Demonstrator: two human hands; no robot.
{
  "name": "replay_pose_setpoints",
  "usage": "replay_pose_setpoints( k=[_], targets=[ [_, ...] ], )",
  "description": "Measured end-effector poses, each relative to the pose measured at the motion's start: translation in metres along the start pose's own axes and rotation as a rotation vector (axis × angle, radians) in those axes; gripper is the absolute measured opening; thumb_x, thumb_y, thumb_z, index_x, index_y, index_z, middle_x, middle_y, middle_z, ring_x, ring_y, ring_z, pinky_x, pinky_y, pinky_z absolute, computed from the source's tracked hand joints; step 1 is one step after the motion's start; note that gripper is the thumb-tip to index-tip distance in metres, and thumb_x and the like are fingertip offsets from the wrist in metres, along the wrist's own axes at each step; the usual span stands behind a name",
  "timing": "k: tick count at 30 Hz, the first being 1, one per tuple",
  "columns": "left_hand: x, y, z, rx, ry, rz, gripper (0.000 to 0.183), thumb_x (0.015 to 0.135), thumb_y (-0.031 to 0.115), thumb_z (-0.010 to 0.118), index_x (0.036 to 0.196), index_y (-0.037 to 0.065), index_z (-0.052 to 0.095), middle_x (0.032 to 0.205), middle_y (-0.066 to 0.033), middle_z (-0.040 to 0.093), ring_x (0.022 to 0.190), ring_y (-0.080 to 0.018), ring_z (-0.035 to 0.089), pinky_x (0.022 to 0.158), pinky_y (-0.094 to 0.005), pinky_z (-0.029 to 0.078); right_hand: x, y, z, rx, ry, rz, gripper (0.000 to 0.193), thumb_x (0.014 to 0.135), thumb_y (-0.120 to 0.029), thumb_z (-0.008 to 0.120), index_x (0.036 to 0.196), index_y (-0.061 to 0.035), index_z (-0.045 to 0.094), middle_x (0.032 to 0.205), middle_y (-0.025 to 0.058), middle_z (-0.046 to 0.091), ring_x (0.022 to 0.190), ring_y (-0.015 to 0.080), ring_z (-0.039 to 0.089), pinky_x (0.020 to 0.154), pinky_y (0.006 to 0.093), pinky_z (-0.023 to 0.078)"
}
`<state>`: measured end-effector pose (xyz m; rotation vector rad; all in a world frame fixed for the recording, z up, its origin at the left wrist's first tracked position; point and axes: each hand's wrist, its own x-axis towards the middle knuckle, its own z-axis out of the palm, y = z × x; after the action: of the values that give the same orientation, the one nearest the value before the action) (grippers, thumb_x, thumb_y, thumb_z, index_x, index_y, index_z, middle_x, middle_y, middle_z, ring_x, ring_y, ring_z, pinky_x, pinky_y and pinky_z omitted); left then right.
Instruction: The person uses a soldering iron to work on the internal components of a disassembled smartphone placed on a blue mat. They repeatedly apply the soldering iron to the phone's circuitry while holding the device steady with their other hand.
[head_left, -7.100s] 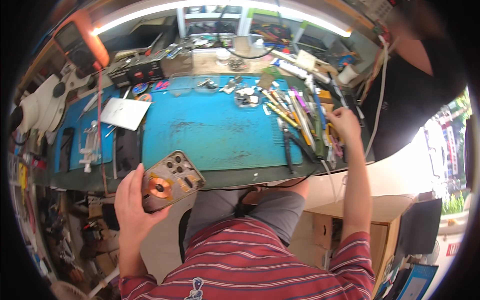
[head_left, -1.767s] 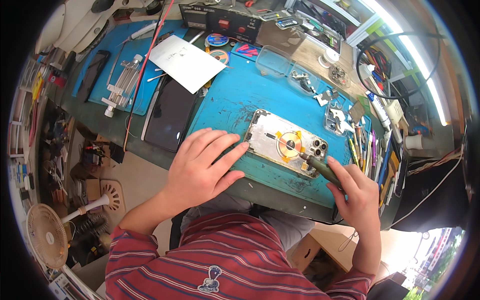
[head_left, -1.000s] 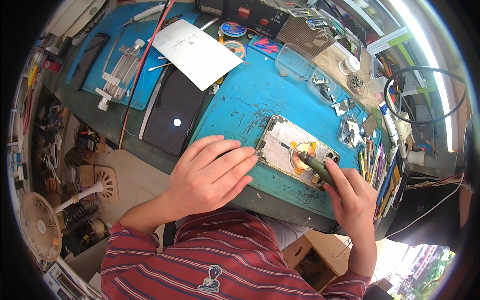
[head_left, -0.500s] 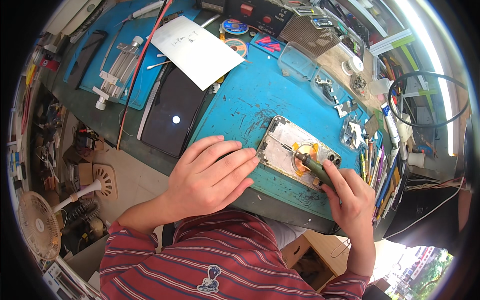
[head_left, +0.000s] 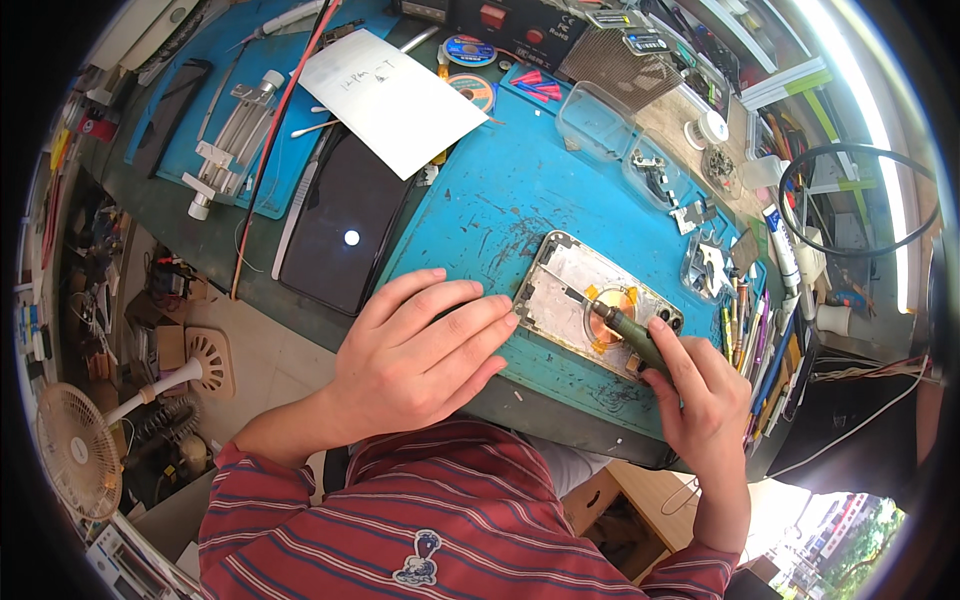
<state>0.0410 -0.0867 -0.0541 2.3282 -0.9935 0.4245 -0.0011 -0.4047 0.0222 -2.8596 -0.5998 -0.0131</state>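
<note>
An open phone back housing (head_left: 560, 318) lies at a slant on the blue mat, with a copper-coloured round coil and yellow tabs inside and camera rings at its right end. My right hand (head_left: 700, 390) grips a green-handled tool (head_left: 636, 335) with a thin shaft. The tool's tip points left and lies over the housing's inside; whether it touches cannot be made out. My left hand (head_left: 425, 345) rests at the housing's left end, fingers stretched out and fingertips at its edge. Nothing is held in that hand.
Left of the mat (head_left: 480, 230) lies a dark phone (head_left: 340, 225), partly under white paper (head_left: 390, 100). Beyond stand a metal clamp (head_left: 235, 145) and clear plastic boxes (head_left: 592, 122). Small parts (head_left: 708, 268) and several pens and tools (head_left: 755, 340) sit at the right.
The tool's thin shaft looks darker and has turned or shifted very slightly over the housing. Both hands and the housing keep nearly the same places.
</note>
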Motion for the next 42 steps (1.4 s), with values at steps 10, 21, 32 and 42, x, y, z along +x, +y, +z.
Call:
replay_pose_setpoints(
  k=[10, 21, 32, 42],
  targets=[
    [0.000, 0.000, 0.000, 0.002, 0.002, 0.001, 0.032, 0.092, 0.020, 0.077, 0.122, 0.009, 0.081, 0.127, -0.0041, 0.077, 0.116, -0.0236, 0.070, 0.109, -0.0464, 0.051, 0.003, -0.007, -0.002, -0.008, 0.001, 0.020, 0.062, 0.083, -0.001, 0.083, 0.144, -0.0059, 0.069, 0.099, 0.0117, 0.070, 0.077, 0.0282, 0.068, 0.065, 0.0384, 0.053],
    [-0.004, -0.004, 0.000, -0.113, 0.120, -0.085, 0.035, 0.091, 0.010, 0.080, 0.126, 0.008, 0.078, 0.117, -0.0061, 0.078, 0.102, -0.0236, 0.072, 0.092, -0.0417, 0.055, -0.002, -0.014, -0.007, 0.072, 0.023, -0.003, 0.064, 0.080, 0.002, 0.085, 0.142, -0.0056, 0.070, 0.100, 0.0126, 0.072, 0.078, 0.0293, 0.070, 0.066, 0.0378, 0.054],
    [0.005, 0.005, -0.030, -0.745, 0.015, -0.322, 0.017, 0.089, -0.008, 0.073, 0.102, 0.002, 0.078, 0.090, -0.0049, 0.072, 0.065, -0.0092, 0.059, 0.055, -0.0255, 0.046, -0.026, -0.034, -0.016, -0.069, 0.106, -0.178, 0.062, 0.076, 0.001, 0.079, 0.136, -0.0166, 0.077, 0.097, 0.0036, 0.065, 0.070, 0.0196, 0.061, 0.058, 0.0341, 0.048],
    [-0.010, 0.011, -0.039, -0.449, 0.244, -0.290, 0.011, 0.082, -0.005, 0.073, 0.088, 0.004, 0.068, 0.077, -0.0036, 0.060, 0.060, -0.0126, 0.056, 0.055, -0.0283, 0.045, -0.063, -0.058, -0.016, -0.350, 0.269, -0.307, 0.062, 0.083, -0.008, 0.083, 0.142, -0.0235, 0.074, 0.099, 0.0057, 0.061, 0.068, 0.0176, 0.056, 0.054, 0.0309, 0.041]
  ],
)
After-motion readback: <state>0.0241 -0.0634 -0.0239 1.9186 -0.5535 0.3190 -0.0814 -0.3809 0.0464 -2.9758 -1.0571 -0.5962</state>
